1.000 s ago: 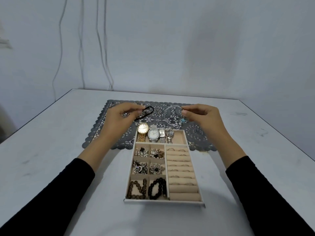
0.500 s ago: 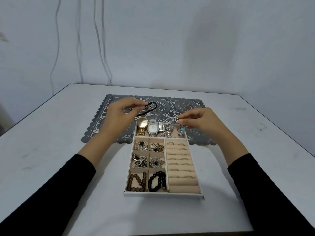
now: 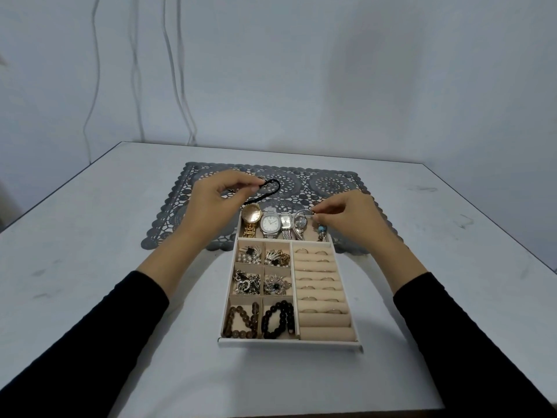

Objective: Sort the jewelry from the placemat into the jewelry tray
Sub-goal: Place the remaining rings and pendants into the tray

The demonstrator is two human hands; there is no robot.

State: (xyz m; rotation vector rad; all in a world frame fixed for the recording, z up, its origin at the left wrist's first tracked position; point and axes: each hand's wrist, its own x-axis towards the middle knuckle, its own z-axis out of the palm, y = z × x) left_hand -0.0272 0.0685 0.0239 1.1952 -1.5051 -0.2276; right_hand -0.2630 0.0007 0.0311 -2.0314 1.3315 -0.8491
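Note:
A beige jewelry tray lies on the white table, its far end overlapping a grey lace placemat. My left hand pinches a black beaded bracelet above the placemat, just beyond the tray's far left corner. My right hand holds a thin silver bangle with a blue charm; the bangle hangs into the far watch compartment, beside several watches. Small compartments hold brooches, earrings and bead bracelets; rings sit in the roll slots on the right.
The white table has its edges at left, right and front. A grey wall with hanging cables stands behind. Both forearms in black sleeves flank the tray.
My right hand lowered the silver bangle from above the placemat into the watch compartment. My left hand stayed near the tray's far left corner, still holding the black bracelet.

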